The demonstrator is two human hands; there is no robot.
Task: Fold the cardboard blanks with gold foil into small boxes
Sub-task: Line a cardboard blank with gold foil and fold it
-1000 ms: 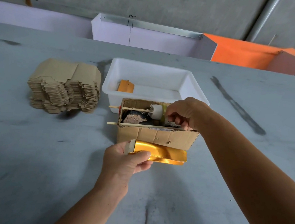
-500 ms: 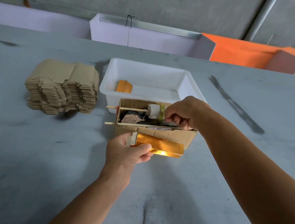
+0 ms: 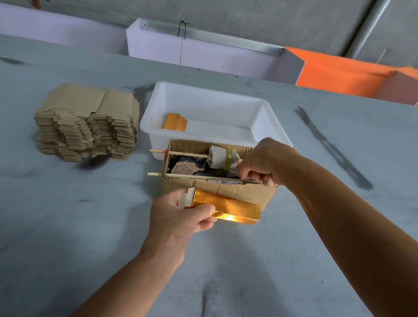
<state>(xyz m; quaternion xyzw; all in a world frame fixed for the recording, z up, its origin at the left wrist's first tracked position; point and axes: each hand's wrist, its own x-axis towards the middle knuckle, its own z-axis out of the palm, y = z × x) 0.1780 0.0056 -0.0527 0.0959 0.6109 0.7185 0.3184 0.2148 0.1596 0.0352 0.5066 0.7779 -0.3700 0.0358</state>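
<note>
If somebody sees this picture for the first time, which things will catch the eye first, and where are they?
The shiny gold foil blank stands out most, pinched in the left hand just in front of the brown cardboard box at the table's centre. The right hand reaches into that box, fingers curled on something there. Behind it sits a white plastic tub, and to the left a tall stack of plain cardboard blanks.

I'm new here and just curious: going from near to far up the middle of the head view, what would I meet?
Left hand gripping the gold blank → cardboard box → white tub → lilac panel → grey wall.
</note>
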